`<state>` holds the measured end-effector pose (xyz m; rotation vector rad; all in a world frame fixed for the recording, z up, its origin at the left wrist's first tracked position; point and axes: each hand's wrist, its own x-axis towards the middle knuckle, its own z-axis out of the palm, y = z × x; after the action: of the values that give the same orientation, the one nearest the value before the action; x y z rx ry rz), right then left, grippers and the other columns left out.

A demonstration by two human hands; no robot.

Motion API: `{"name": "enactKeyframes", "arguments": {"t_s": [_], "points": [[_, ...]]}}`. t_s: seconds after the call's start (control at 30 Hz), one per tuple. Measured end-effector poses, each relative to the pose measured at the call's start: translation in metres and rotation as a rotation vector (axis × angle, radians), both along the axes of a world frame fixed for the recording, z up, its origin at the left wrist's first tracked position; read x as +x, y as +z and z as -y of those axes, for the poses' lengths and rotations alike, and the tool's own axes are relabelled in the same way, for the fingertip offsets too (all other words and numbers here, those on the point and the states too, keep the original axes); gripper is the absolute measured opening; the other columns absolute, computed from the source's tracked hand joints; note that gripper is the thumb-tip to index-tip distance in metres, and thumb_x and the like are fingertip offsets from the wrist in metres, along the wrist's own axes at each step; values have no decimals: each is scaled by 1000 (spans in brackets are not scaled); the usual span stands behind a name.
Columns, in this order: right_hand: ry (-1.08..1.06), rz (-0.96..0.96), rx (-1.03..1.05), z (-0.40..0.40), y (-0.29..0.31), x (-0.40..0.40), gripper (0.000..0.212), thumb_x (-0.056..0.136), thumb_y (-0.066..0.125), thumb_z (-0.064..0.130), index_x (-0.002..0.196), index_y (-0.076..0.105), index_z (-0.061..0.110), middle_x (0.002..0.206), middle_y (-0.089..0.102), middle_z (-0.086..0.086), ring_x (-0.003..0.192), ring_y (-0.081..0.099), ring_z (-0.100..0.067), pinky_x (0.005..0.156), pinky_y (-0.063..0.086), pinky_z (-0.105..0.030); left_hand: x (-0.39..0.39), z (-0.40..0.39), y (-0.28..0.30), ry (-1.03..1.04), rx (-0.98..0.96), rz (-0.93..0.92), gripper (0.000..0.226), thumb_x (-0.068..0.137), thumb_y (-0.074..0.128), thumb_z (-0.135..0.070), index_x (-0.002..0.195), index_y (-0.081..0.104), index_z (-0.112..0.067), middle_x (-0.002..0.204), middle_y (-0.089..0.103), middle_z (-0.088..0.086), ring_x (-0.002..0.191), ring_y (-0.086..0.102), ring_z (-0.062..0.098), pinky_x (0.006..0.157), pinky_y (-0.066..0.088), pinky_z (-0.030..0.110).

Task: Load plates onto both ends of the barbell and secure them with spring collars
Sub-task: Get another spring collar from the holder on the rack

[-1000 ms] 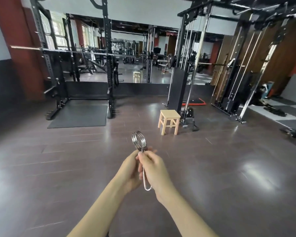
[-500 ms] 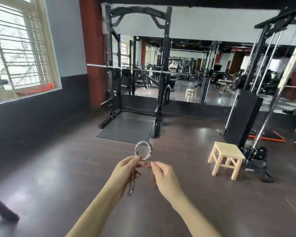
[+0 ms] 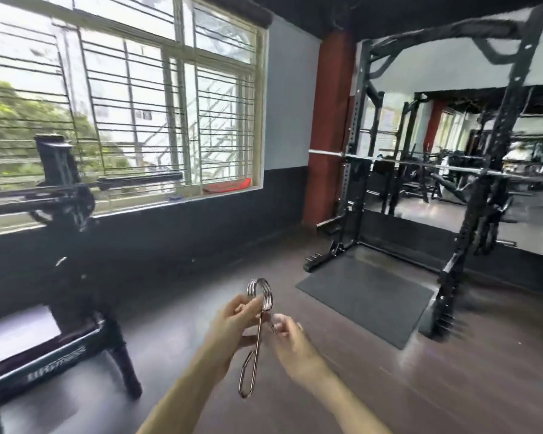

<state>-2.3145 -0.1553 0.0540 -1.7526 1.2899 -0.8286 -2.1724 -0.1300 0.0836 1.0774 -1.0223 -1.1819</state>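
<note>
Gym floor, rack [image 3: 470, 189] at 2 o'clock | collar [image 3: 257, 324] centre, pinched in left hand [image 3: 232, 324] | right hand [image 3: 290, 336] half-open, blurred, touching handle | advice: squeeze both handles fully before sliding onto bar [image 3: 420, 164].

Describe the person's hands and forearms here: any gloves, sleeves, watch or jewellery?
Both forearms are bare as far as the frame shows, with no sleeves. The left hand and right hand are ungloved; no watch, band or ring shows, though the right hand is motion-blurred.
</note>
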Motion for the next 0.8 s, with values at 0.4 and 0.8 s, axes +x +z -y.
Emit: {"name": "enactKeyframes", "arguments": {"t_s": [0.4, 0.8], "points": [[559, -45, 206, 230, 3, 140, 83, 74, 69, 61, 147, 38, 38, 146, 43, 10, 135, 41, -6, 108, 35, -25, 135, 196, -12, 362, -23, 2, 31, 78, 81, -38, 71, 58, -19, 84, 65, 10, 85, 70, 24, 69, 55, 31], [777, 32, 154, 470, 64, 342, 60, 62, 72, 63, 115, 59, 38, 115, 72, 12, 107, 67, -2, 100, 53, -33, 327, 411, 34, 613, -72, -53, 22, 76, 80, -44, 67, 68, -28, 79, 70, 4, 79, 72, 19, 62, 56, 29]]}}
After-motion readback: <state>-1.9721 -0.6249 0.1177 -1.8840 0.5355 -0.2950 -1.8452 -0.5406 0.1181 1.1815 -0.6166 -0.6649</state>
